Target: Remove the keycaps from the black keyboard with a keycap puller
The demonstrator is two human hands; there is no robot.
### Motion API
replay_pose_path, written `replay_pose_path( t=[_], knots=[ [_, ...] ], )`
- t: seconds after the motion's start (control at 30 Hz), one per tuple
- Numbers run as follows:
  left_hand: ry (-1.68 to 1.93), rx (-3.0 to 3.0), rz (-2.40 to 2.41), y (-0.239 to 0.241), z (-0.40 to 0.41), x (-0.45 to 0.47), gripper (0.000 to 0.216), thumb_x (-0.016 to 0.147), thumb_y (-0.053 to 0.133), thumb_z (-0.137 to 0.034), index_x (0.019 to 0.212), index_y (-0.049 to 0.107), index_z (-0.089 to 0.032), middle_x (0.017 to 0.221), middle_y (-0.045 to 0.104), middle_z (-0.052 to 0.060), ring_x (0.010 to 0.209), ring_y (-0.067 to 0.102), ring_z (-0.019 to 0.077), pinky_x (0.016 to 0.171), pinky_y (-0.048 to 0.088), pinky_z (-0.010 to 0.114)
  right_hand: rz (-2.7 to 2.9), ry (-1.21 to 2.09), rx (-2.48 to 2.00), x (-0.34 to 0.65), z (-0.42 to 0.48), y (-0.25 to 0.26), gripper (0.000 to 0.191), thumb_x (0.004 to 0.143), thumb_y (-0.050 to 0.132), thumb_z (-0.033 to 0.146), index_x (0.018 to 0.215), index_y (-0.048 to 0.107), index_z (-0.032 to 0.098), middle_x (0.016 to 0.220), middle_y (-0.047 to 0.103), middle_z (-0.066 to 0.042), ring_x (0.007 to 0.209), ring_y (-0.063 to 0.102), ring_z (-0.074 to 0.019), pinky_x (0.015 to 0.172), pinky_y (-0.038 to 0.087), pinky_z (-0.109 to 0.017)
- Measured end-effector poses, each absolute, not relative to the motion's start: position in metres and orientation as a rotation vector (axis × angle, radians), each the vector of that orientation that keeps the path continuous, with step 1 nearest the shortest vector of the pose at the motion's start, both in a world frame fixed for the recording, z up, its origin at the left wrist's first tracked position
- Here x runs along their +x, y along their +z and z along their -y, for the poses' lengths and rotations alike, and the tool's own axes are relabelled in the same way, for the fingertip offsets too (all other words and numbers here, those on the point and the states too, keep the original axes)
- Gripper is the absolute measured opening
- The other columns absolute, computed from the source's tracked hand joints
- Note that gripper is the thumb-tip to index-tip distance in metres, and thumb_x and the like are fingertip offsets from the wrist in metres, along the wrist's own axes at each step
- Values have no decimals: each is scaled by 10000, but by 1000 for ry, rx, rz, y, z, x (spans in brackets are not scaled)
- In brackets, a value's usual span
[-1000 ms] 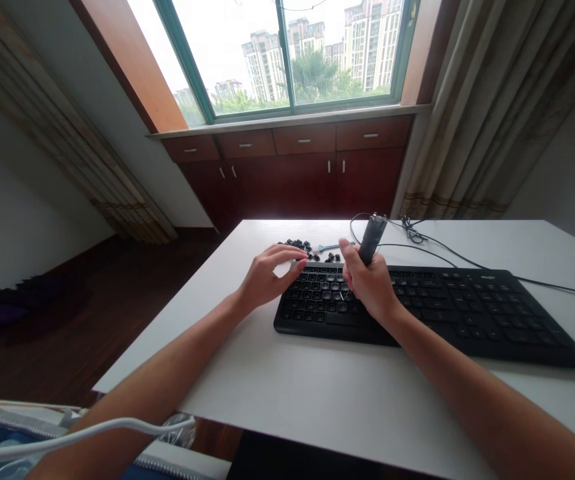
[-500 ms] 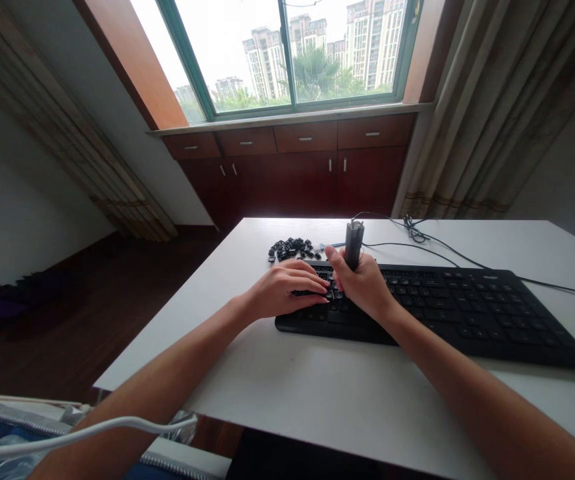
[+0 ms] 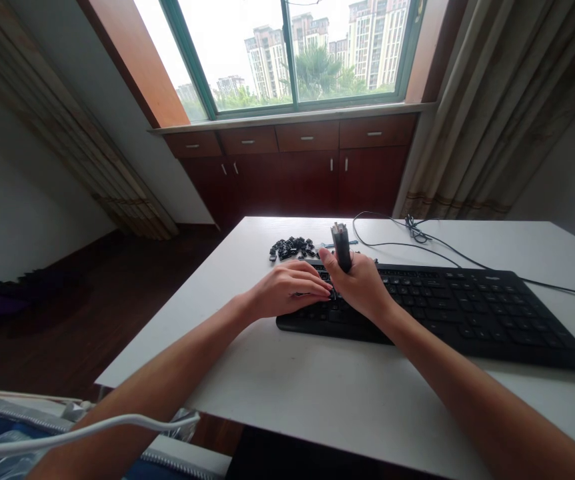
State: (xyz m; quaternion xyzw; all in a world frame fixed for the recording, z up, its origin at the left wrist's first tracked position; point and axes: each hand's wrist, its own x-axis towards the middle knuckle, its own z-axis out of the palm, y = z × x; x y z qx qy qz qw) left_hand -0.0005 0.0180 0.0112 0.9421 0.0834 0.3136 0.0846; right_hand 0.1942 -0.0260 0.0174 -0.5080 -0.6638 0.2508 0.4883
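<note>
Gripping a black tool [image 3: 341, 249] roughly upright, my right hand [image 3: 363, 285] is over the left half of the keyboard [image 3: 450, 312], which lies on the white table [image 3: 277, 380]. My left hand [image 3: 283, 289] is just beside it, fingertips bunched, whether pinching anything I cannot tell; loose keycaps [image 3: 292, 249] lie heaped beyond.

Bright window [image 3: 290, 57] above dark-red cabinets [image 3: 295, 180]

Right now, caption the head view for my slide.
Right hand grips a black-handled tool over a keyboard, left hand alongside.
</note>
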Motion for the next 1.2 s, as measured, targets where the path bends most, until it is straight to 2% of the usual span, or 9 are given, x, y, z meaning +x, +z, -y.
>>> replay_pose_path(
  t=[0.17,0.47,1.2],
  knots=[
    [932,2812,-264,11,-18,0,160,906,707,-248,1053,771,-249,998,799,35,950,719,193,867,611,325,1614,677,-1230,195,25,18,548,970,470,601,587,472,209,512,487,15,503,433,-132,527,316,-277],
    [938,2798,-227,12,-18,-1,177,884,731,-202,1056,768,-218,1006,796,43,948,708,184,872,605,310,1690,583,-1224,195,25,20,536,976,473,575,593,395,209,525,427,33,515,384,-117,518,295,-265],
    [961,2798,-196,12,-18,2,184,882,726,-192,1059,768,-214,986,797,59,965,720,186,896,613,298,1760,481,-1163,193,26,20,473,975,506,494,611,399,212,517,426,39,500,368,-110,514,297,-249]
  ],
)
